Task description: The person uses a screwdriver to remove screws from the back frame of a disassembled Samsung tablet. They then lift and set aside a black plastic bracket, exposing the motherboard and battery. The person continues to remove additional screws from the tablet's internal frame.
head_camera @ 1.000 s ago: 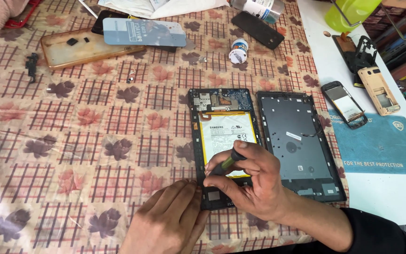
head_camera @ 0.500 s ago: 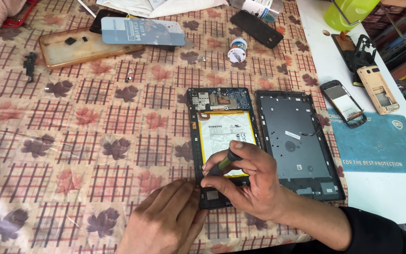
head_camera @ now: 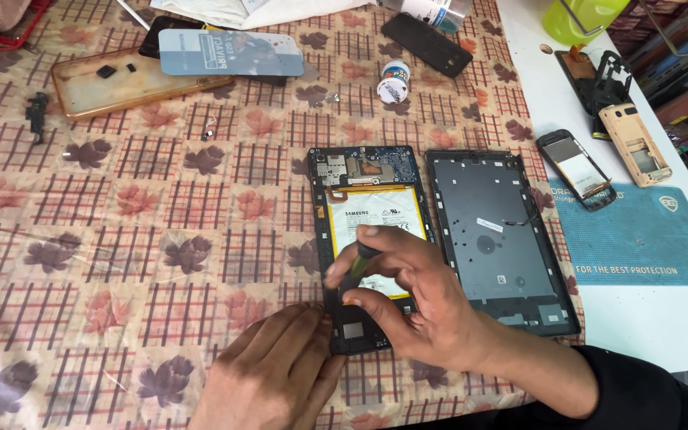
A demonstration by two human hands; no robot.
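The step in hand looks like work inside an opened tablet, which lies face down near the middle of the counter on a checked, leaf-patterned cloth, its circuit board at the far end and a white battery filling most of the body. The right hand hovers over the lower part of the battery, its fingers pinched around a small dark green tool whose tip points down toward the battery's lower edge (whether it is a pry tool or a small driver is hard to tell at this size). The left hand lies flat on the cloth, fingers released and holding nothing, their tips touching the tablet's near-left corner as if to steady it. As a judgement, the next move calls for a light, controlled touch at the battery's edge, with the frame pinned so it does not slide. Just beside the tablet on the right lies its removed back cover, inner side up. Farther off sit a small round pot, a clear phone case under a pale blue card, a black phone, a blue work mat, and an opened small phone. Nothing crowds the hands; the right hand itself hides the working point.
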